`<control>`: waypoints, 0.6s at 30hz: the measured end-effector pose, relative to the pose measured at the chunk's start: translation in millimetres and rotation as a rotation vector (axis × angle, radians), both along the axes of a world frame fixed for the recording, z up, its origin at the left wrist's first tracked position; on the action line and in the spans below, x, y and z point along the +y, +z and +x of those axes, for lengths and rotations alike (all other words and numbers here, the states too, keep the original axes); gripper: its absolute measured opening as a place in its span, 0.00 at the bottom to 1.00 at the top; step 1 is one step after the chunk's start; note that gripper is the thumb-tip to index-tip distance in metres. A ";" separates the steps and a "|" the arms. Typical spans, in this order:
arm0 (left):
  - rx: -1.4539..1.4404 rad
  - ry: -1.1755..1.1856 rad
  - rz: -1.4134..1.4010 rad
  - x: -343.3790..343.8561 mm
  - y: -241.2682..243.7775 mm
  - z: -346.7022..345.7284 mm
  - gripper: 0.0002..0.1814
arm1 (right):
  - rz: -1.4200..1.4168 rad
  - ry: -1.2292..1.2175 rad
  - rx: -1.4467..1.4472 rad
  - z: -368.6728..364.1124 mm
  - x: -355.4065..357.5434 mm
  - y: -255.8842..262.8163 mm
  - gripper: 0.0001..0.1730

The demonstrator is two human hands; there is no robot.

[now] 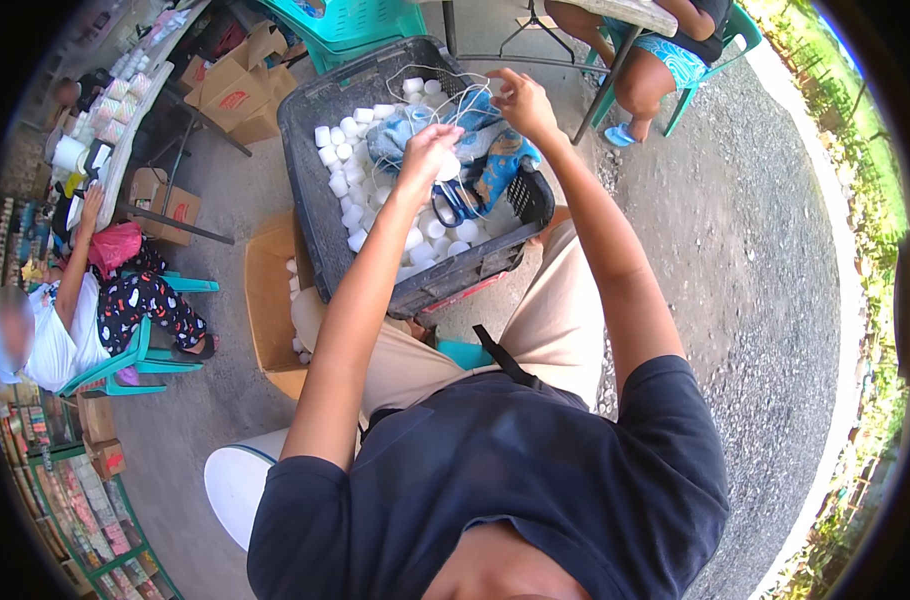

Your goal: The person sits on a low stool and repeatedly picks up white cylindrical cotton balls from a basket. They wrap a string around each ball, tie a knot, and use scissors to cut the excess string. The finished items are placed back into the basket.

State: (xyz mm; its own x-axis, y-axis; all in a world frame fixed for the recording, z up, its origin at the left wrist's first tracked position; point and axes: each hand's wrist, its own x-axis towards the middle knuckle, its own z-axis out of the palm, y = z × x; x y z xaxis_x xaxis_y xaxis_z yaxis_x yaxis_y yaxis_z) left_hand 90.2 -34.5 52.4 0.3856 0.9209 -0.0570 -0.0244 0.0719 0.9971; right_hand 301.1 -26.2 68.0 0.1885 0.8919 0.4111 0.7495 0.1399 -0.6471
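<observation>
My left hand (427, 159) grips a small white cylinder (447, 167), with strands of thin white string (455, 112) around its fingertips. My right hand (526, 105) is raised to the right of it, fingers bent, and the string runs to its fingertips. Below both hands is a black plastic crate (305, 180) that holds many white cylinders (355, 196) like the one in my hand. A blue patterned cloth (470, 146) lies bunched on top of them. Blue-handled scissors (447, 206) rest by the cloth, partly behind my left hand.
An open cardboard box (270, 292) with more cylinders stands left of the crate. A white bucket (237, 491) is beside me. One person (72, 315) sits at a table (136, 135) on the left; another (650, 60) sits at the upper right. Green chairs (350, 30) stand beyond the crate.
</observation>
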 end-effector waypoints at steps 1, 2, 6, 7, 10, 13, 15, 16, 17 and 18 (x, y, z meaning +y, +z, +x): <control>-0.089 -0.016 -0.130 1.4 4.5 -11.2 0.14 | -0.024 0.001 -0.044 0.4 8.7 -3.8 0.20; -0.152 -0.022 -0.238 3.5 9.4 -21.1 0.15 | -0.006 -0.034 -0.004 1.3 17.0 -7.5 0.16; -0.642 -0.034 -0.516 21.5 24.0 -57.1 0.22 | 0.091 -0.113 0.118 -2.6 40.0 -8.3 0.05; -0.800 -0.095 -0.575 22.4 23.7 -65.2 0.23 | 0.108 -0.132 0.145 -7.1 40.0 -2.9 0.05; -0.968 -0.148 -0.546 18.7 21.5 -76.6 0.27 | 0.177 -0.183 0.200 -20.1 33.3 22.5 0.07; -1.089 -0.253 -0.536 11.4 8.4 -88.7 0.27 | 0.116 -0.091 0.292 -54.3 8.7 60.5 0.10; -1.023 -0.248 -0.448 9.7 11.4 -83.5 0.26 | 0.212 0.368 0.740 -66.3 1.7 50.2 0.10; -1.011 -0.237 -0.419 9.5 12.3 -84.4 0.25 | 0.096 0.453 0.939 -81.8 -13.2 56.2 0.08; -1.000 -0.224 -0.390 9.0 12.8 -85.3 0.24 | 0.007 0.467 1.007 -96.2 -26.6 59.6 0.08; -0.940 -0.155 -0.361 4.8 19.4 -82.0 0.20 | 0.019 0.488 0.938 -104.6 -34.9 56.7 0.09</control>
